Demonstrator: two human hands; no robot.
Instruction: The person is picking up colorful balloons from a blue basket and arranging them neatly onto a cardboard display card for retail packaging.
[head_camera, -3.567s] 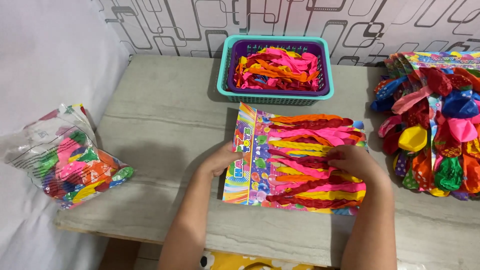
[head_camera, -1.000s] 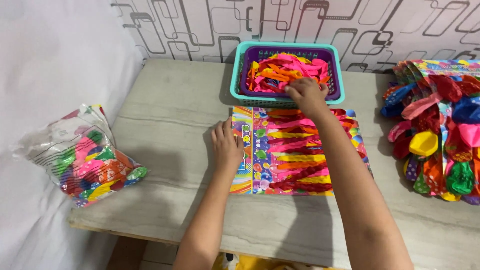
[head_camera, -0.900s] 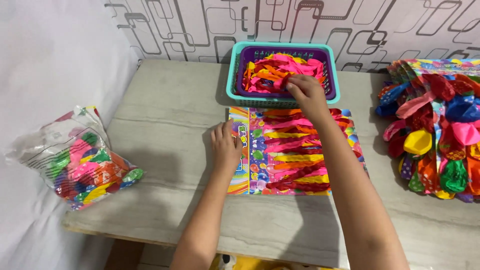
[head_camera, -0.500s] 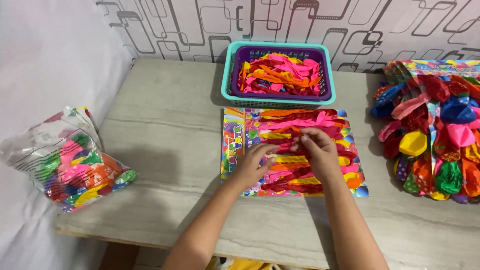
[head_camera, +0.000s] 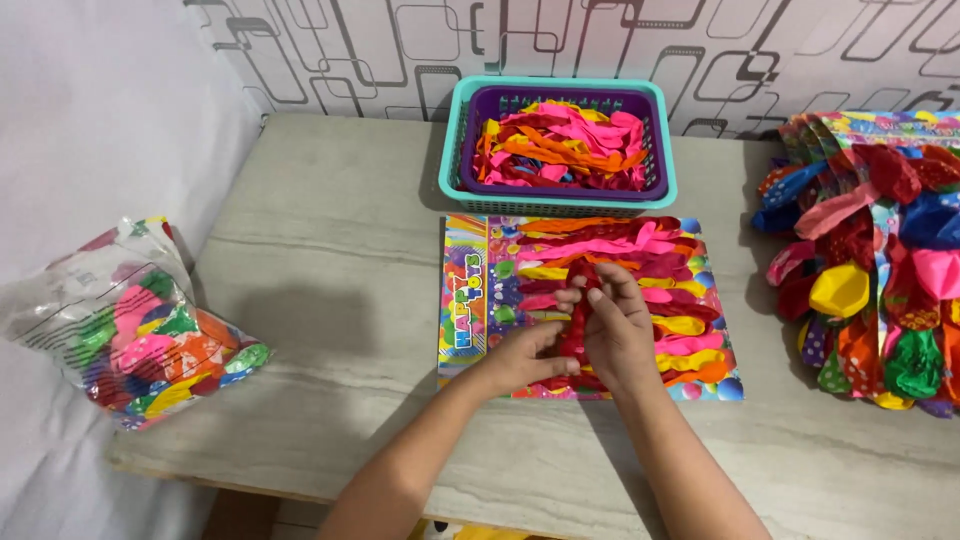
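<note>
Hands have come together over the balloon card (head_camera: 590, 300): right hand (head_camera: 618, 330) and left hand (head_camera: 525, 357) both pinch a red balloon (head_camera: 578, 318) stretched between them, where earlier the right reached into the basket (head_camera: 556, 195) beyond.

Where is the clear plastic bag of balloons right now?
In the head view, the clear bag of mixed balloons lies at the table's left edge, far left of the left hand.

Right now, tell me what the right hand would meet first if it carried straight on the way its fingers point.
The right hand points up the table: first the long balloons on the card, then probably the teal basket; depth is unclear.
</note>
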